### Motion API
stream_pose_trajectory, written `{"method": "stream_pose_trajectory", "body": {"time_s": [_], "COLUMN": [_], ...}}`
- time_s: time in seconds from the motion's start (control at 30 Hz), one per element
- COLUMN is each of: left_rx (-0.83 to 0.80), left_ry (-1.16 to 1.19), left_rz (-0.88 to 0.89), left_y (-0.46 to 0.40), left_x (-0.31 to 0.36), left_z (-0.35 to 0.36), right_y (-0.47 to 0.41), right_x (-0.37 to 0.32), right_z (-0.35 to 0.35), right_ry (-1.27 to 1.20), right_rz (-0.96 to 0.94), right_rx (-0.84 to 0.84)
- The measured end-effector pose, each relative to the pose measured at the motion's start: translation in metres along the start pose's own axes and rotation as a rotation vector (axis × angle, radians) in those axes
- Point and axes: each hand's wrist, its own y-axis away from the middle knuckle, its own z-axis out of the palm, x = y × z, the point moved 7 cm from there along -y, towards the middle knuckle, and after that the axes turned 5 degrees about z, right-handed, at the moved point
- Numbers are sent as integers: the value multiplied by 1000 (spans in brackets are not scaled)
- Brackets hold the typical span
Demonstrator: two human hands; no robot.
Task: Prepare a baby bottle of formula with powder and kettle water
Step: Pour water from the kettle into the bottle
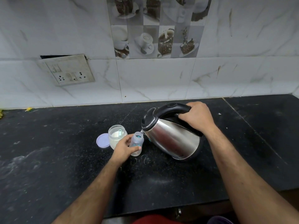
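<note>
A steel kettle (pixel 171 139) with a black lid and handle is tilted to the left, its spout right over the mouth of a small clear baby bottle (pixel 136 142). My right hand (pixel 196 118) grips the kettle's handle. My left hand (pixel 123 148) holds the open bottle, which stands upright on the black counter (pixel 64 159). Just left of the bottle is an open jar of white powder (pixel 116 135) with a pale green scoop inside. The jar's lilac lid (pixel 102 141) lies flat on the counter beside it.
A tiled wall (pixel 153 78) rises behind the counter, with a socket plate (pixel 68 71) at the left. A seam in the counter runs diagonally at the right (pixel 252 128). The counter's front edge (pixel 161 209) is near my body. White powder smears mark the counter.
</note>
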Motion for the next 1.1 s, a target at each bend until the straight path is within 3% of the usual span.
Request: {"method": "stream_pose_trajectory", "body": {"time_s": [1.1], "left_rx": [29], "left_ry": [20], "left_rz": [-63], "left_y": [0], "left_x": [-22], "left_z": [-3], "right_y": [-11], "right_x": [-34], "right_z": [-13], "right_ry": [95], "right_rz": [-84], "right_rx": [-60]}}
